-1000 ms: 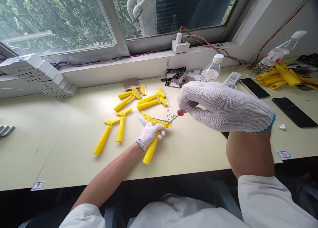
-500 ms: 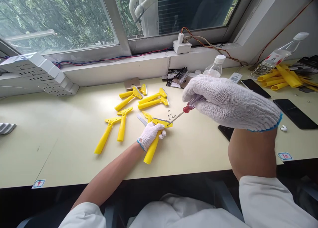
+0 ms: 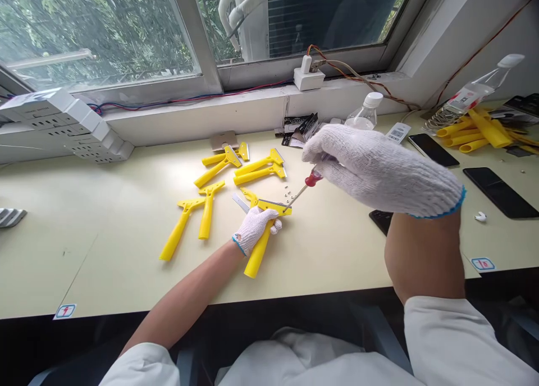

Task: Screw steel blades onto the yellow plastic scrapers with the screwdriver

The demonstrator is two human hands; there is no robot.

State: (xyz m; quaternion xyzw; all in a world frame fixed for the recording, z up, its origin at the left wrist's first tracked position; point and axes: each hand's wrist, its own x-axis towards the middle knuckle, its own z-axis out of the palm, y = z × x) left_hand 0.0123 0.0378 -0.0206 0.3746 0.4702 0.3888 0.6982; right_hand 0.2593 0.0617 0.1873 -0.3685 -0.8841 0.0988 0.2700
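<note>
My gloved left hand [image 3: 255,229] is closed around a yellow scraper [image 3: 258,254], just below its wide head, and holds it over the table. In my gloved right hand [image 3: 379,170] is a screwdriver [image 3: 313,178] with a red collar; the fingers hide most of its handle. The shaft slants down to the left, and its tip meets the scraper's head near the right end. Small screws [image 3: 288,194] lie just behind the head. A flat metal blade [image 3: 240,203] and another yellow scraper part [image 3: 249,195] show beyond my left hand.
Several yellow scrapers [image 3: 181,229] lie to the left and behind. Black packaging [image 3: 298,129] and a clear bottle [image 3: 364,114] stand by the sill. Phones [image 3: 501,192], a white earbud [image 3: 480,217] and yellow tubes [image 3: 488,131] are at right. White boxes [image 3: 71,125] lean at left.
My right hand has shifted slightly left, and the screwdriver stands a little steeper, its tip still at the scraper's head. The left hand and scraper have hardly moved.
</note>
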